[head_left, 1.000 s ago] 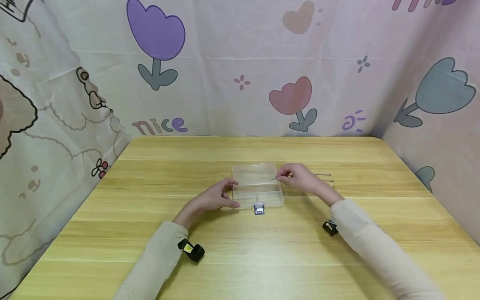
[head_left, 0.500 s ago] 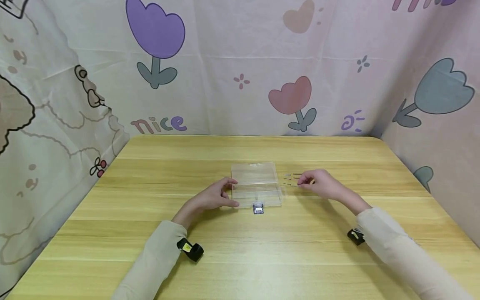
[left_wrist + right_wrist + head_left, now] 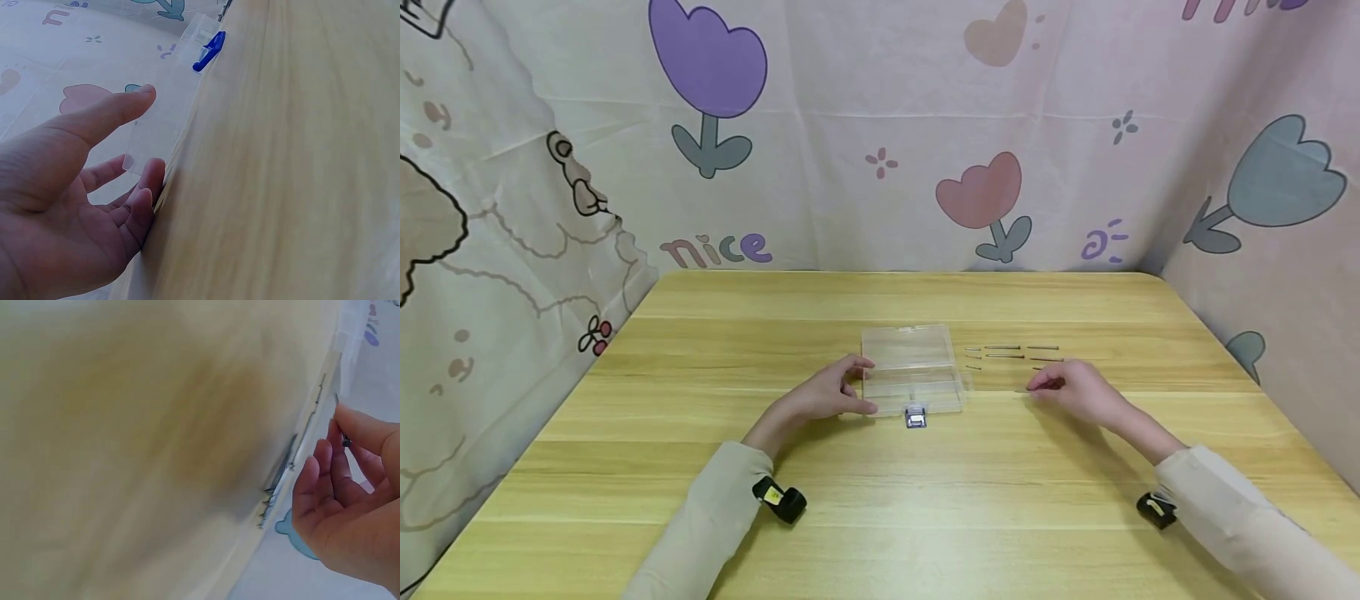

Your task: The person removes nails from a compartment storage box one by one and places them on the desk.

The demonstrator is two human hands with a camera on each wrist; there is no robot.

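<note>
In the head view, a clear plastic box [image 3: 910,387] lies with its lid [image 3: 908,346] raised back and its blue latch [image 3: 916,417] toward the front. My left hand [image 3: 827,392] rests at the box's left side, fingers and thumb spread along it; in the left wrist view the thumb is straight and the lower fingers bend near the table. My right hand [image 3: 1078,392] pinches a thin dark-headed nail [image 3: 342,425] between thumb and forefinger, low over the table. Beyond it lie more nails [image 3: 1004,357] in short columns, partly hidden by the hand.
The wooden table [image 3: 880,517] runs back to a patterned cloth [image 3: 850,208] that hangs behind and at both sides. Black wrist cameras sit on the left cuff [image 3: 779,500] and the right cuff [image 3: 1156,510].
My right hand has moved from the box's right edge rightward and nearer, still pinching a nail. More of the laid-out nails show now. My left hand has kept its place on the box.
</note>
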